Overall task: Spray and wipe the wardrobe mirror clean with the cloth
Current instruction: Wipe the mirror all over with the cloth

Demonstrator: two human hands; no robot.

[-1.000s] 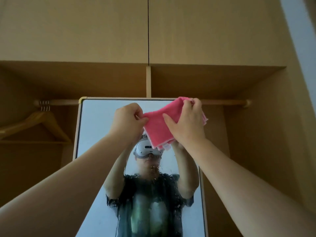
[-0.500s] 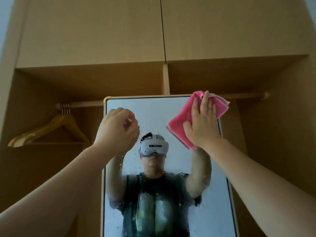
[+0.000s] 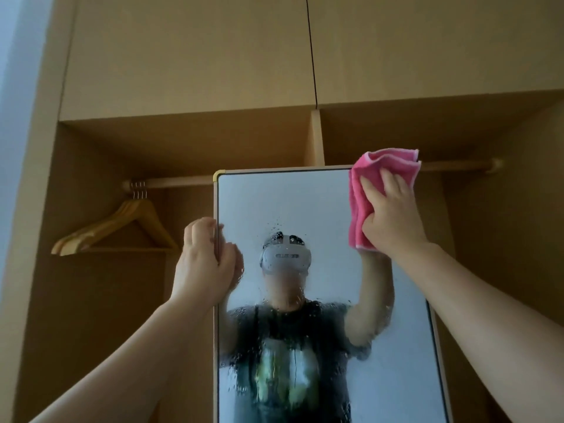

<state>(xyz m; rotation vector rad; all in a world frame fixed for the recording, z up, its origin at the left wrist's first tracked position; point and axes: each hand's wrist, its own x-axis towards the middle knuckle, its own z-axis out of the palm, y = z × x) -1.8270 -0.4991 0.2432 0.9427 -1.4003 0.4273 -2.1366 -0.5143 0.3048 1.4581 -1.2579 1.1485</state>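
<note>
Mirror (image 3: 305,203) position: upright inside the open wardrobe (image 3: 183,71), long axis vertical, top edge just below the hanging rail (image 3: 171,183).

1. Right hand (image 3: 389,215): we press it with fingers spread flat on the pink cloth (image 3: 357,209), at the mirror's top right corner. The cloth's upper fold overhangs the top frame edge.
2. Left hand (image 3: 204,264): we curl it round the left frame edge (image 3: 215,331), partway down, grasping the mirror to steady it.
3. Spray droplets (image 3: 290,331): these cover the middle and lower glass. They lie below and to the left of the cloth. The band of glass along the top looks nearly dry.

Judgement: we are at the start of wiping, and most of the wet glass is not yet wiped. The right hand is the nearer one to the work, so the coming strokes should run from its corner leftward along the top, then downward along the long axis.

Clearances: we have open glass leftward to the top left corner (image 3: 219,175). The left hand limits a full-width stroke at its own height. Wooden hangers (image 3: 116,227) hang well apart on the left.
</note>
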